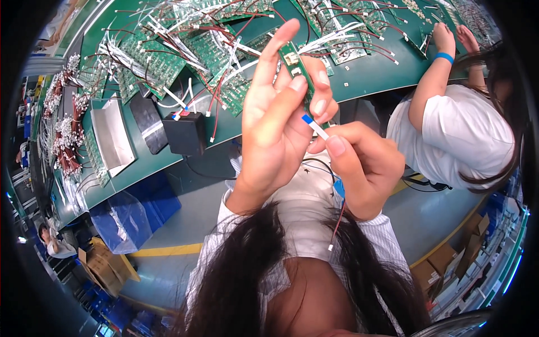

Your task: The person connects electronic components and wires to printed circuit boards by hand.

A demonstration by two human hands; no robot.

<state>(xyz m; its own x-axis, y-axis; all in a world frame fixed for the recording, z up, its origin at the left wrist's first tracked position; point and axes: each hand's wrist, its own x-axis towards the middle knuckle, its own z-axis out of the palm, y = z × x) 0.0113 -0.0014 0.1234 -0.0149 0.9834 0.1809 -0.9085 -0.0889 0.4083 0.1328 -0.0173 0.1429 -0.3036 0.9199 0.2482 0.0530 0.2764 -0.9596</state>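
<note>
A narrow green circuit board (298, 66) is being held up in the air above the green table (370, 76), in front of the person's chest. The left hand (275, 121) is pinching it, with the thumb and the curled fingers pressing on its long edges while the forefinger is sticking up straight beside it. Just below the board, the right hand (359, 165) is pinching a flat white ribbon cable (315, 127) with a blue tip between thumb and forefinger, and the tip is lying close to the board's lower end. A thin red wire (338, 224) with a white plug is dangling from under the right hand.

On the table beyond, more green boards with red and white wires (185, 50) are lying in loose heaps. A black box (185, 133) is standing near the table's front edge, and left of it a shallow metal tray (112, 135) is sitting tilted; whether anything is lying in it cannot be told. A clear plastic bag (120, 222) is hanging below the table edge, and cardboard boxes (104, 264) are resting on the floor nearby.

At the right, another person in a white shirt (460, 135) is reaching both hands onto the table.
</note>
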